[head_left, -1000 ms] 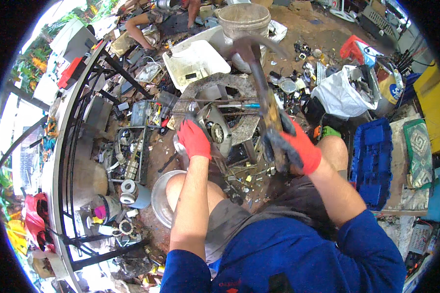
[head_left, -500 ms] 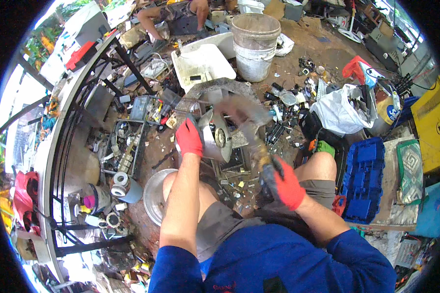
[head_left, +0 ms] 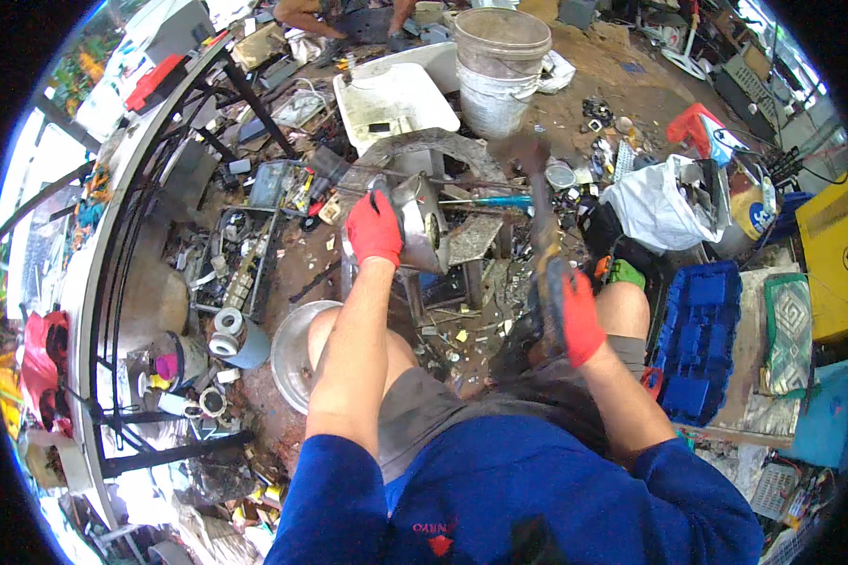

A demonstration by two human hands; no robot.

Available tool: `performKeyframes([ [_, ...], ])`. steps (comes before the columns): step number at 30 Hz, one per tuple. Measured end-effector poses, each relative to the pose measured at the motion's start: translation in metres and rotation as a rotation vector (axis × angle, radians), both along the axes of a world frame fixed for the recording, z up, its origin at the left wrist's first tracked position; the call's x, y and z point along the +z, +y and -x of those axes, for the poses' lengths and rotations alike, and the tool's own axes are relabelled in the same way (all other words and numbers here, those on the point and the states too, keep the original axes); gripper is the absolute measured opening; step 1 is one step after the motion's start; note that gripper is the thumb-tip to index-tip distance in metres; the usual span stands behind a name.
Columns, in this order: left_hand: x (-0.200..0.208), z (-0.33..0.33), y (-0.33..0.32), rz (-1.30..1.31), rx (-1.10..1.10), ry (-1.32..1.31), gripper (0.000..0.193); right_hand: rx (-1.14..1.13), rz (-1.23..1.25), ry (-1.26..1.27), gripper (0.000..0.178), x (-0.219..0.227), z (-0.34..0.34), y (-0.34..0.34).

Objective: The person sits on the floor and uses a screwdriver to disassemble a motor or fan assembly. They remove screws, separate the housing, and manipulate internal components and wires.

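My left hand (head_left: pixel 375 226), in a red glove with a dark palm, is closed on the rim of a shiny rounded metal housing (head_left: pixel 416 221). The housing stands tilted on a worn grey ring-shaped block (head_left: pixel 481 168) between my knees. In my right hand (head_left: pixel 575 315), gloved the same way, is a long-shafted hammer (head_left: pixel 543 221). Motion blurs its head, which is raised to the right of the housing and apart from it. Beside the housing lies a screwdriver with a teal handle (head_left: pixel 501 201). The housing's inside is only partly visible.
A white basin (head_left: pixel 400 108) and stacked buckets (head_left: pixel 501 80) stand beyond the block. To the right are a white sack (head_left: pixel 664 207) and a blue plastic case (head_left: pixel 697 344). A metal bowl (head_left: pixel 292 367) sits by my left knee. Scrap litters the floor. Another person's legs (head_left: pixel 349 19) show far off.
The hammer has swung up and right, away from the housing, with my right hand shifting right. My left hand and the housing have turned slightly, and the screwdriver's teal handle is now visible.
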State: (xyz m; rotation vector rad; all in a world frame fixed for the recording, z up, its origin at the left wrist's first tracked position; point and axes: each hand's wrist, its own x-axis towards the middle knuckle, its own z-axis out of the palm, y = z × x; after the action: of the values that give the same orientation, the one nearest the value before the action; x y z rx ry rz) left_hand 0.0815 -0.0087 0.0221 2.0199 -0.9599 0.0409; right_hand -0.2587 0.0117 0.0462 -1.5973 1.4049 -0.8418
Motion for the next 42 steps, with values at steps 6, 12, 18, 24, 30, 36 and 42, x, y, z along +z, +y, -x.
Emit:
performKeyframes([
  [6,-0.021,-0.017,0.001,-0.028,-0.053,-0.095,0.043,0.248,-0.014,-0.857,0.064,0.129,-0.012,0.008],
  [12,-0.015,-0.008,-0.007,-0.045,-0.165,-0.146,0.042,0.429,-0.431,0.136,0.064,-0.049,-0.027,0.022],
  [18,-0.028,-0.030,-0.002,-0.026,-0.155,-0.060,0.043,0.174,0.042,-0.059,0.048,-0.002,0.017,-0.015],
  [24,-0.035,-0.015,0.000,0.024,-0.154,-0.061,0.045,1.013,-0.222,-1.349,0.048,0.090,0.015,-0.038],
  [30,-0.047,-0.036,-0.006,-0.060,-0.165,-0.152,0.046,0.340,-0.297,0.207,0.057,-0.064,-0.025,0.025],
  [36,-0.043,-0.037,-0.007,-0.034,-0.122,-0.157,0.047,0.252,-0.037,-0.475,0.052,0.016,0.043,-0.014],
  [42,-0.030,-0.017,-0.015,0.018,-0.147,-0.108,0.043,0.229,0.050,-0.654,0.058,0.005,0.000,-0.003],
])
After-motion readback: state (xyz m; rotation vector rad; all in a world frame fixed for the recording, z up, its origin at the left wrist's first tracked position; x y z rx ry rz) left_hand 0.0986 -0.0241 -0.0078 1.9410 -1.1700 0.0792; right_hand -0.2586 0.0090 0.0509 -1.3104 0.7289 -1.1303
